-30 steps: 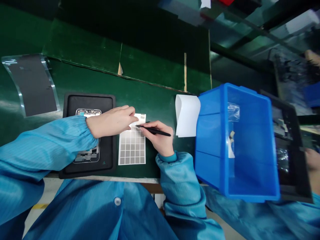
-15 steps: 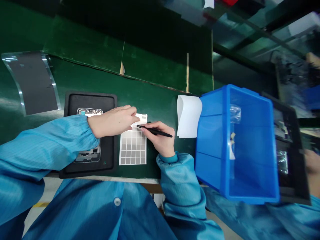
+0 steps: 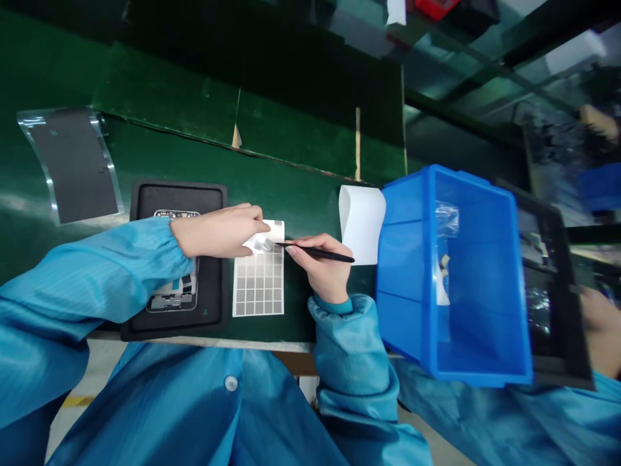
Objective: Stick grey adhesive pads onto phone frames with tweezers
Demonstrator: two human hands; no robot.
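A white sheet of small grey square stickers (image 3: 258,291) lies on the green bench. My left hand (image 3: 223,231) reaches over its upper left part, thumb and fingers gripping the sheet, which looks creased there. In my right hand (image 3: 327,272) is a pair of black tweezers (image 3: 323,253), held like a pen. Their tips point left at a small greyish piece (image 3: 267,244) beside my left fingers; whether they grip it is hard to tell. Under my left forearm, an opened phone (image 3: 174,301) rests in a black tray (image 3: 212,285), partly hidden by the sleeve.
A dark film sheet (image 3: 80,165) with clear edges lies at the left. Folded white paper (image 3: 363,223) stands by a blue bin (image 3: 431,278) containing clear plastic scraps. Beyond the bin, another person's hand (image 3: 601,330) is beside a black tray (image 3: 557,298).
My right hand and the tweezers have moved right, away from my left fingers. The small greyish piece now shows between them. The whole view has shifted slightly.
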